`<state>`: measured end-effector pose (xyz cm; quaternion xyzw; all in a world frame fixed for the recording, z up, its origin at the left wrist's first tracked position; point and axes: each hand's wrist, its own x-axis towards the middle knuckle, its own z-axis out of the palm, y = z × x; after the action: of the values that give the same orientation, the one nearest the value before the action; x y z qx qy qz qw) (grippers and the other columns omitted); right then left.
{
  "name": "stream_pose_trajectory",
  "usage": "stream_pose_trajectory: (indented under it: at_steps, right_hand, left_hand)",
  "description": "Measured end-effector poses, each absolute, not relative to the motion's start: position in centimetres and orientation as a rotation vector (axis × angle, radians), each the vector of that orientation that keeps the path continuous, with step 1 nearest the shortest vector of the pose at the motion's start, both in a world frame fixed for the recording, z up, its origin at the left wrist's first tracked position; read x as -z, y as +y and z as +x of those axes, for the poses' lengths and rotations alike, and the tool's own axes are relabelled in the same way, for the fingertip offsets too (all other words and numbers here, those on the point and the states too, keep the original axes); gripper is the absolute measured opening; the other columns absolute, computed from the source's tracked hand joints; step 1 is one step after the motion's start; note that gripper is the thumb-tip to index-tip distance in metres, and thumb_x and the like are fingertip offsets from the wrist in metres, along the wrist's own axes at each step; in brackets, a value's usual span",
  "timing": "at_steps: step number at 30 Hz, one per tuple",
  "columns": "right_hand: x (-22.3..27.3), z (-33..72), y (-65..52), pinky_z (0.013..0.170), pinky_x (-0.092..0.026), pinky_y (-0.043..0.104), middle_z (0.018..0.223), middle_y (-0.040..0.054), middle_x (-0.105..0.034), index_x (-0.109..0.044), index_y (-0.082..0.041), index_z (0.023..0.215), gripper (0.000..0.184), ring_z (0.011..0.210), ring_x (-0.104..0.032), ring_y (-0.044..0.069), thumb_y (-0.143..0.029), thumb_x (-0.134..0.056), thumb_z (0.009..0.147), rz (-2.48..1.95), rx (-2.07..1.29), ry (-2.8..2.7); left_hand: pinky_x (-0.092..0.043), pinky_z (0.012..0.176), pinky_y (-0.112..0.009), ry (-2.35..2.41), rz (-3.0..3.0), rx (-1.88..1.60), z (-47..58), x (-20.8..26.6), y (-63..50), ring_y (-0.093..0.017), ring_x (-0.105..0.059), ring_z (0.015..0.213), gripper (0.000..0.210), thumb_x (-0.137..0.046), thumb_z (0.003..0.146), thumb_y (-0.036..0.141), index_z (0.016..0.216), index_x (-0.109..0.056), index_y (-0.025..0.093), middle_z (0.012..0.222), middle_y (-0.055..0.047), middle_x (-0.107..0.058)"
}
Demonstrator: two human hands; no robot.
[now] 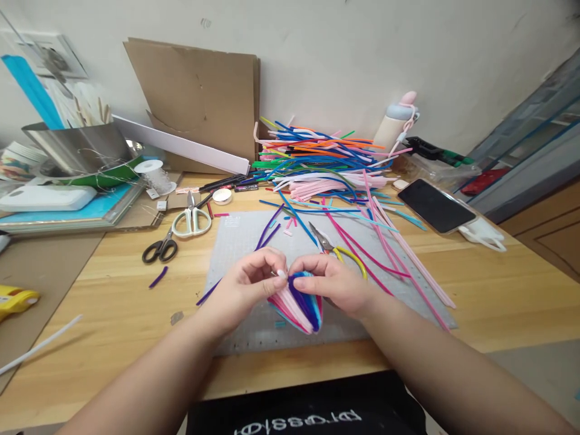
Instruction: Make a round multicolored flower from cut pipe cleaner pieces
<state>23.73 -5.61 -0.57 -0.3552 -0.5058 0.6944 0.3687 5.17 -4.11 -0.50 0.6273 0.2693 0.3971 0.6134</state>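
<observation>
Between both hands, over the grey cutting mat (247, 326), is a bundle of bent pipe cleaners (304, 307) in pink, purple, blue and magenta, shaped to a point at its lower end. My left hand (260, 278) pinches the pale pink upper end between thumb and fingers. On the other side, my right hand (330, 281) grips the purple and blue part, thumb across it. The fingertips of the two hands nearly meet. Just beyond the right hand lie yellow-handled pliers or snips (351, 257), partly covered by it. Loose purple pipe cleaners (269, 232) lie beyond the left hand.
A large heap of coloured pipe cleaners (326, 157) lies at the back, with pink ones (408, 260) trailing rightward. Black scissors (161, 246) and white-handled scissors (192, 222) rest at left. A phone (435, 205) is at right; a bottle (394, 124) stands behind.
</observation>
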Motion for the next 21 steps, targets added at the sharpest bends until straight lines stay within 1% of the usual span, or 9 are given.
stream_pose_trajectory:
  at_steps: [2,4,8,14,18,21]
  right_hand:
    - [1.0,23.15,-5.78,0.055,-0.036,0.022,0.062,-0.0046,-0.055,-0.062,-0.017,0.075,0.016,0.054,-0.046,0.008,-0.031,-0.069,0.072,-0.947,-1.768,-1.178]
    - [1.31,22.91,-5.83,0.055,-0.036,0.022,0.063,-0.0044,-0.056,-0.062,-0.017,0.076,0.017,0.054,-0.047,0.008,-0.032,-0.069,0.072,-0.977,-1.736,-1.098]
    - [1.53,22.81,-5.88,0.057,-0.039,0.023,0.071,-0.0022,-0.06,-0.063,-0.018,0.08,0.018,0.061,-0.051,0.01,-0.031,-0.07,0.071,-1.012,-1.674,-1.057]
    - [1.39,22.73,-5.99,0.058,-0.038,0.023,0.069,-0.0032,-0.056,-0.06,-0.018,0.078,0.014,0.06,-0.049,0.01,-0.03,-0.066,0.073,-1.054,-1.595,-1.208]
    - [1.17,22.92,-5.78,0.056,-0.036,0.023,0.065,-0.0036,-0.053,-0.058,-0.018,0.074,0.014,0.058,-0.046,0.01,-0.03,-0.065,0.074,-1.081,-1.504,-1.363]
    - [1.0,23.0,-5.66,0.055,-0.034,0.023,0.064,-0.0035,-0.053,-0.058,-0.018,0.073,0.014,0.057,-0.045,0.01,-0.029,-0.065,0.074,-1.093,-1.504,-1.389]
  left_hand:
    - [-0.043,0.062,-0.023,0.691,1.259,-0.918,5.34,0.71,-4.05,-0.011,-0.052,0.071,0.015,-0.067,0.075,0.025,0.083,-0.057,0.019,0.081,-0.001,-0.053]
    - [-0.042,0.062,-0.023,0.756,1.161,-0.872,5.42,0.69,-4.02,-0.01,-0.052,0.068,0.019,-0.069,0.073,0.027,0.086,-0.057,0.018,0.079,-0.001,-0.055]
    - [-0.041,0.065,-0.023,0.804,1.095,-0.779,5.42,0.37,-4.04,-0.009,-0.051,0.065,0.019,-0.069,0.073,0.029,0.08,-0.059,0.014,0.071,0.001,-0.057]
    - [-0.039,0.062,-0.022,0.799,1.103,-0.752,5.41,0.45,-4.06,-0.008,-0.049,0.061,0.02,-0.071,0.071,0.027,0.076,-0.057,0.014,0.069,0.002,-0.055]
    - [-0.04,0.061,-0.023,0.831,1.153,-0.762,5.58,0.59,-4.11,-0.009,-0.05,0.062,0.021,-0.07,0.071,0.028,0.077,-0.056,0.014,0.07,0.001,-0.056]
    - [-0.042,0.059,-0.022,0.807,1.165,-0.805,5.74,0.55,-4.17,-0.008,-0.051,0.062,0.022,-0.072,0.069,0.026,0.078,-0.055,0.014,0.07,0.002,-0.055]
